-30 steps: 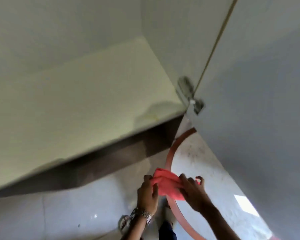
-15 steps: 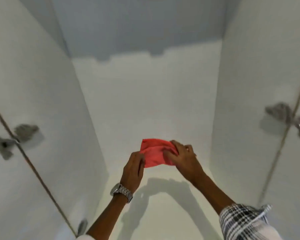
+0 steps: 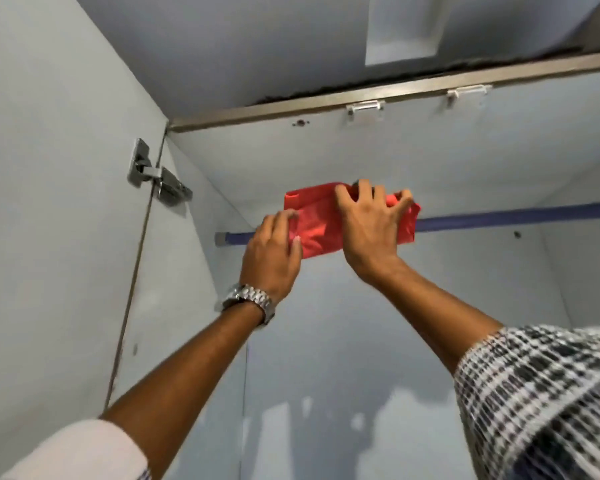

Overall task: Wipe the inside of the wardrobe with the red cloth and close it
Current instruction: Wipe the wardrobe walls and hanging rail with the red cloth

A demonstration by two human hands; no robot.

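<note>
Head view: your left hand [image 3: 271,259] and right hand [image 3: 368,225] grip the red cloth [image 3: 317,221] high inside the wardrobe [image 3: 361,161]; wiping looks unstarted; press it flat next.

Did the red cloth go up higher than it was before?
Yes. The red cloth is now up at the blue rod near the wardrobe top; half a second ago it was low, over the wardrobe floor.
</note>
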